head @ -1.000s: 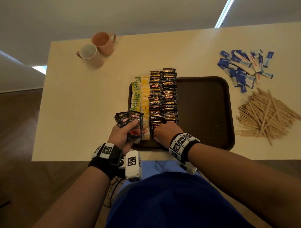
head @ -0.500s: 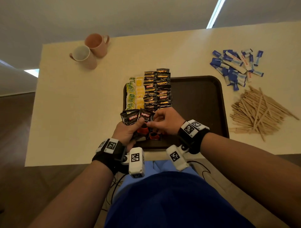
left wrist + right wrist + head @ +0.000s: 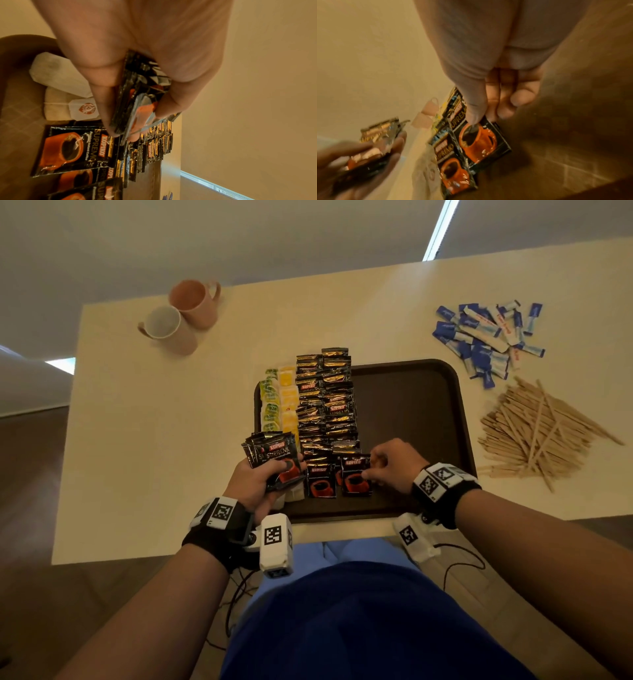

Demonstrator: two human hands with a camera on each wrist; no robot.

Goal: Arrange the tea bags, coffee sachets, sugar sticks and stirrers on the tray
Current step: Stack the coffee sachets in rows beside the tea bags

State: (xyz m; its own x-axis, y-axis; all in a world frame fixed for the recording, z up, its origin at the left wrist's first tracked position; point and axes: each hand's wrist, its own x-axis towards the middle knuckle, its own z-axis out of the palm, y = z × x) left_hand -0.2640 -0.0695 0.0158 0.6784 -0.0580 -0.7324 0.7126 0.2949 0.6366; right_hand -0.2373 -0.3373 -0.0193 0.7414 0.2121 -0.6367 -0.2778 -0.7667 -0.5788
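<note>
A dark brown tray [image 3: 411,412] holds rows of tea bags [image 3: 279,402] at its left and two rows of black coffee sachets [image 3: 325,405] beside them. My left hand [image 3: 260,477] grips a stack of coffee sachets [image 3: 274,455] [image 3: 137,97] above the tray's near left corner. My right hand [image 3: 387,463] pinches the right edge of one coffee sachet [image 3: 356,475] [image 3: 481,140] that lies at the near end of the right sachet row. Sugar sticks [image 3: 486,340] and wooden stirrers [image 3: 537,433] lie in heaps on the table right of the tray.
Two pink mugs [image 3: 181,316] stand at the table's far left. The cream table [image 3: 154,440] ends close to my body. The tray's right half shows bare brown surface. Cables hang below the table edge [image 3: 459,559].
My right hand took one sachet from the stack in my left hand and carried it right and down onto the near end of the right sachet row. The left hand stays roughly in place.
</note>
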